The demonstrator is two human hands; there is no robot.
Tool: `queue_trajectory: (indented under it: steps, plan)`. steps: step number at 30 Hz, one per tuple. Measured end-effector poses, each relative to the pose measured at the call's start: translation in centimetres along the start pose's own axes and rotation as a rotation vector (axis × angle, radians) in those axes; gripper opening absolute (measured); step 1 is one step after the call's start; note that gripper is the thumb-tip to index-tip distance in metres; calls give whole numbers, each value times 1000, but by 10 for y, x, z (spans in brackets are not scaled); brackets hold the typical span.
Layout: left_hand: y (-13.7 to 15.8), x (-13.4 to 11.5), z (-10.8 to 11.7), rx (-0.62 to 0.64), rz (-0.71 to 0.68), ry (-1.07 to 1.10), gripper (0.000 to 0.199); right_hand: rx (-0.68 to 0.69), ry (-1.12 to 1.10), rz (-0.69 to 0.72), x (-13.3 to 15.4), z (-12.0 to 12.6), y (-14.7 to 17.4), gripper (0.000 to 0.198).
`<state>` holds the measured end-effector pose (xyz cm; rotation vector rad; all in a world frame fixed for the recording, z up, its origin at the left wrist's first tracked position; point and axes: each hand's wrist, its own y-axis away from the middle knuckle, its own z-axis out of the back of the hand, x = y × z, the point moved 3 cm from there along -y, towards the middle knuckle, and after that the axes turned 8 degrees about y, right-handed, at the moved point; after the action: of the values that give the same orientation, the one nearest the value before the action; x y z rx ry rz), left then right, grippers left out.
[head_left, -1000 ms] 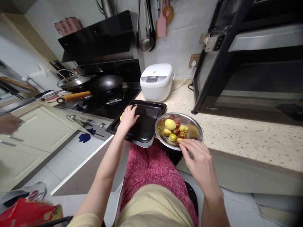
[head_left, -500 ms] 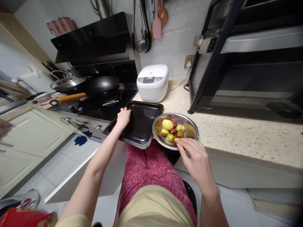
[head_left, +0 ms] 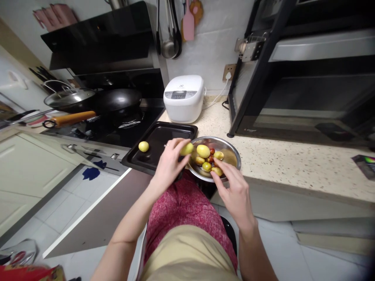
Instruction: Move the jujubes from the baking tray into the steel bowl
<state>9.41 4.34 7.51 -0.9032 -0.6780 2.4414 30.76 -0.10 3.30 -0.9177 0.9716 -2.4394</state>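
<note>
The left hand [head_left: 170, 166] is positioned at the right part of the black tray [head_left: 159, 134]. Its grip pinches a yellow-green fruit [head_left: 186, 149] between thumb and fingers, near the left rim of the metal bowl [head_left: 231, 157]. The right hand [head_left: 236, 187] is located at the near right side of the bowl, its grip partly spread about a brownish-yellow fruit [head_left: 216, 171]; whether the fingers press on this fruit cannot be told. A large yellow fruit [head_left: 203, 151] lies inside the bowl among smaller red fruits [head_left: 210, 159]. A round yellow fruit [head_left: 143, 146] rests on the left part of the tray. A white rice cooker [head_left: 184, 99] stands on the speckled surface [head_left: 281, 164] behind the tray and bowl
</note>
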Motion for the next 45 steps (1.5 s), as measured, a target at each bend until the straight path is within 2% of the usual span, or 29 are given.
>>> queue_trajectory:
  steps: [4,9,12,16,21,27,33,45]
  plan:
    - [21,-46,-24,17,-52,184,42,12,-69,-69,4,-1,2,49]
    - [41,-61,-52,-21,-32,275,52,-10,-108,-87,7,-1,4,43]
    - [48,-62,-61,-55,-27,292,57,-10,-140,-129,6,-2,4,36]
    - [52,-61,-64,-39,5,287,60,4,-188,-239,-3,-5,1,34]
    - [60,-54,-61,-39,-11,182,53,-27,-88,-337,-24,-6,-19,35]
    - [67,-38,-62,-39,-38,88,42,55,38,-315,-40,-16,-44,32]
    - [68,-34,-66,-26,-34,83,39,119,42,-324,-42,-28,-55,35]
    - [68,-34,-67,3,-43,67,36,182,-36,-317,-48,-30,-49,48]
